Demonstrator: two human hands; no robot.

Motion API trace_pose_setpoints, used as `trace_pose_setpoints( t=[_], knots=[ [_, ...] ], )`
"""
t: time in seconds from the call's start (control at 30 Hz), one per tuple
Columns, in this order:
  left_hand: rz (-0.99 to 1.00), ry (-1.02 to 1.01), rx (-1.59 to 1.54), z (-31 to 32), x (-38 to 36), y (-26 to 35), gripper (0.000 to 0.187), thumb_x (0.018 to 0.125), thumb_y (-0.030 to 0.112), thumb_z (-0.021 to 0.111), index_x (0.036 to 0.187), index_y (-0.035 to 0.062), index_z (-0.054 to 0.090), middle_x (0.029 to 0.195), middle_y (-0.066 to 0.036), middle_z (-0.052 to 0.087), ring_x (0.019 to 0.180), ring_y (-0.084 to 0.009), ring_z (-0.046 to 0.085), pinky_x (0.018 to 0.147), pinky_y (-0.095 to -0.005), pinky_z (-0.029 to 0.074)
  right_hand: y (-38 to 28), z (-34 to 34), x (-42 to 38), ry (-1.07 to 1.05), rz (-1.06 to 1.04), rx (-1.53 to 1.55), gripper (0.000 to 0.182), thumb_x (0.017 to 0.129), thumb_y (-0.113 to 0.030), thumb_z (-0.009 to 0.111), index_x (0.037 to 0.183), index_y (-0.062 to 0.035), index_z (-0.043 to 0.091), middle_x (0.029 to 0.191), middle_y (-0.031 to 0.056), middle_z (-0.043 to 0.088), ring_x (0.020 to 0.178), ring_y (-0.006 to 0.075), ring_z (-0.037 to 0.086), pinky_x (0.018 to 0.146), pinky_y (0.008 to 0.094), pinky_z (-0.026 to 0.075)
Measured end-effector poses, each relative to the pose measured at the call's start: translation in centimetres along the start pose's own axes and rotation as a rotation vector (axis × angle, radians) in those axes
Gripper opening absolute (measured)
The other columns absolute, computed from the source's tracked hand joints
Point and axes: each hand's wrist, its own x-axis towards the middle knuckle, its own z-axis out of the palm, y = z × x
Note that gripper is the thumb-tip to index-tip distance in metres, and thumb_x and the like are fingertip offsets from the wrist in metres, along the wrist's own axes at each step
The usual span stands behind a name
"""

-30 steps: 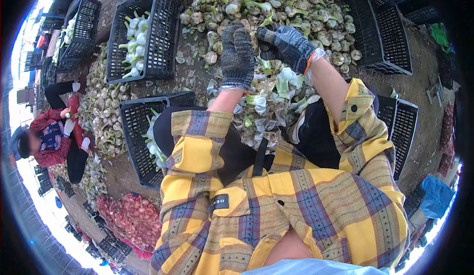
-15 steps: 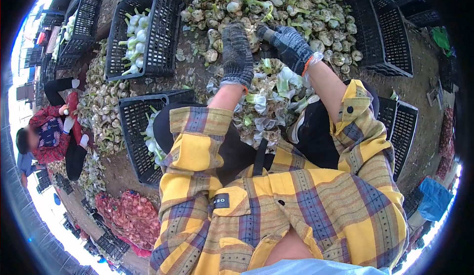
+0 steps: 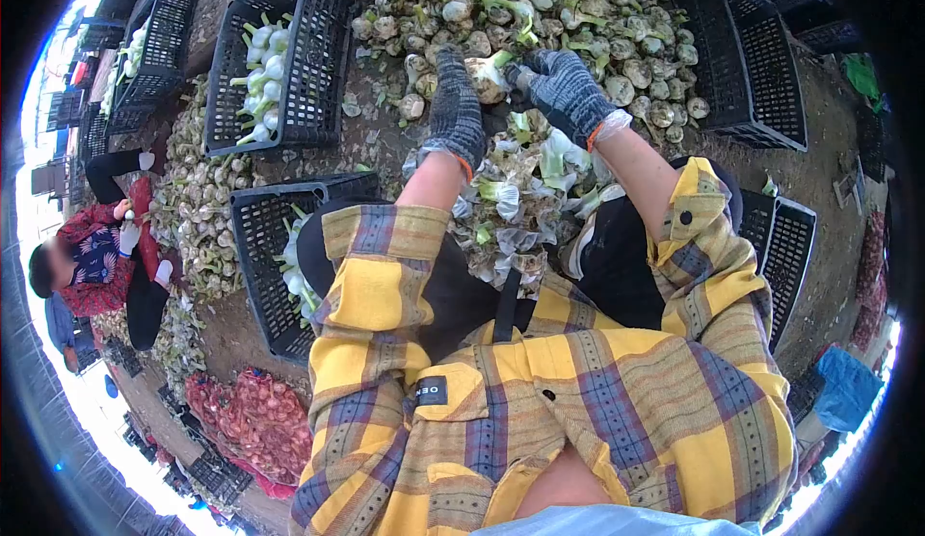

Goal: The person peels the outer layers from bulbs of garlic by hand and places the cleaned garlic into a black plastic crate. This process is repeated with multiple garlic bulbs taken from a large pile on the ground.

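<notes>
My left hand (image 3: 456, 107), in a grey knitted glove, holds a garlic bulb (image 3: 488, 78) against its right side. The bulb has soil-stained skin, and its short green stalk points up and right. Just right of the bulb is my right hand (image 3: 567, 95), gloved alike, its fingers curled together; what they hold, if anything, is hidden. Beyond both hands lies a heap of garlic bulbs (image 3: 655, 50) with cut stalks. Loose peeled skins and leaves (image 3: 511, 199) lie below the hands, between my knees.
A black crate (image 3: 323, 64) with white peeled bulbs stands at upper left, another crate (image 3: 275, 286) by my left knee. Black crates (image 3: 761, 74) stand on the right. At far left a person (image 3: 96, 261) sits by more garlic (image 3: 207, 209). A red net sack (image 3: 255, 420) lies lower left.
My hands have moved slightly apart, and the bulb with its green stalk now shows more clearly between them. My right hand has turned a little.
</notes>
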Motion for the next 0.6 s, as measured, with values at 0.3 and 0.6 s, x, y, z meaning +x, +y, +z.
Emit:
trace_pose_setpoints(
  t=[0.3,0.6],
  knots=[
    [0.350,0.014,0.322,1.0,-0.4,-0.6,0.032,0.083,0.029,0.055,0.102,0.0071,0.041,0.088,-0.010,0.054,0.066,-0.0192,0.059,0.047,-0.0274,0.049,0.7,-0.3,0.6,0.097,-0.027,0.085,0.030,0.075,-0.022,0.055,0.091,0.0035,0.060,0.076,0.0189,0.062,0.067,0.0247,0.060,0.063,0.0325,0.046],
    [0.413,0.019,0.322,1.0,0.7,-1.4,0.036,0.084,0.041,0.048,0.097,0.0068,0.051,0.072,-0.007,0.058,0.052,-0.0141,0.054,0.041,-0.0256,0.044,1.3,-0.2,0.8,0.091,0.028,0.158,0.032,0.078,-0.021,0.055,0.098,0.0044,0.057,0.084,0.0142,0.061,0.074,0.0215,0.056,0.067,0.0313,0.045]
  ],
)
